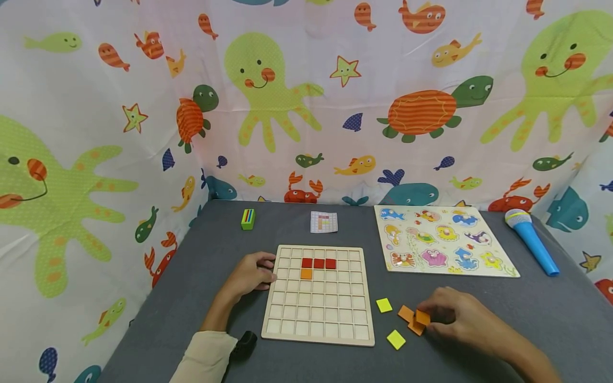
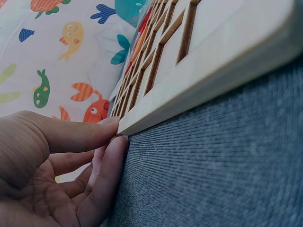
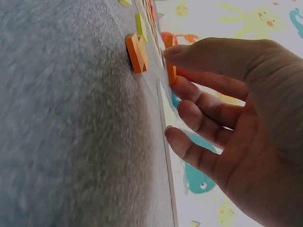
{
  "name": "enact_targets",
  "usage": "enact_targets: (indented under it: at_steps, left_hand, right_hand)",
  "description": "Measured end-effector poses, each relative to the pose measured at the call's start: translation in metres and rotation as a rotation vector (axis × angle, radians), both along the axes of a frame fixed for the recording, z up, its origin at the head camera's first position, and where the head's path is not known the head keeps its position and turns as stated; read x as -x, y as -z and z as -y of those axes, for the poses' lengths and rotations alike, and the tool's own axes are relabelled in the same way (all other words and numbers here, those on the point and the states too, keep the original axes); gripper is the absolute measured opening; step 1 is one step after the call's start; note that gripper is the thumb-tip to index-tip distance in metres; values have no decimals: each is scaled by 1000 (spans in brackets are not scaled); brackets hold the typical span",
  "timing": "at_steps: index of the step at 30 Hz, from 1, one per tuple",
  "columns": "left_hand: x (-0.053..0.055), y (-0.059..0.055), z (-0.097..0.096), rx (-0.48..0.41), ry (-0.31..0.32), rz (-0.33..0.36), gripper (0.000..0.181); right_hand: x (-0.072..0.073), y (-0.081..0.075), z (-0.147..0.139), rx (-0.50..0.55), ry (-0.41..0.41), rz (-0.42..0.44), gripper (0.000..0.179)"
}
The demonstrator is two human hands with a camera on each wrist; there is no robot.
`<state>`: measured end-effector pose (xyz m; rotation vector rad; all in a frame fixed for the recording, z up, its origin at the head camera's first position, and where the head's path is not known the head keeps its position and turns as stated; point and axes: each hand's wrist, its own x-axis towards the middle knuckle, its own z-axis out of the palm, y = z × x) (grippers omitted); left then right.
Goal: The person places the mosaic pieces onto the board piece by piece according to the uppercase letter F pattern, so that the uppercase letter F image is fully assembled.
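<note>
A wooden grid board [image 1: 321, 341] lies flat on the grey table, holding three red tiles [image 1: 319, 263] in a row and one orange tile [image 1: 306, 274] below the leftmost red one. At the board's left edge, my left hand [image 1: 249, 275] grips the rim between thumb and fingers, as the left wrist view shows up close. To the right of the board, my right hand [image 1: 462, 322] pinches an orange tile [image 3: 170, 61] between thumb and finger. That tile is just above two loose orange tiles [image 1: 405, 313]. Two yellow tiles [image 1: 384, 305] lie between them and the board.
Behind the board lie a small printed card [image 1: 324, 222] and a green box with coloured stripes [image 1: 247, 219]. A sea-animal puzzle board [image 1: 445, 239] is at the back right, with a blue toy microphone [image 1: 533, 244] beside it. A printed cloth [image 1: 297, 106] hangs around the table.
</note>
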<state>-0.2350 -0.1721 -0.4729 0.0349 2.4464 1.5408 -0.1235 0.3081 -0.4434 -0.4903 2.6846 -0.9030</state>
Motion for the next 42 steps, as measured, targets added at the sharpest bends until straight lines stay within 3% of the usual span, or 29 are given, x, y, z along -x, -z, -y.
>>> enact_targets:
  at_steps: [20, 29, 42]
  left_hand:
    - [1, 0, 0, -8, 0, 7, 53]
    - [0, -1, 0, -7, -3, 2, 52]
    - [1, -1, 0, -4, -6, 6, 52]
  right_hand:
    - [29, -3, 62, 40, -107, -97, 29]
    - [42, 2, 85, 85, -178, -186, 30]
    - [65, 4, 127, 135, -192, -142, 28]
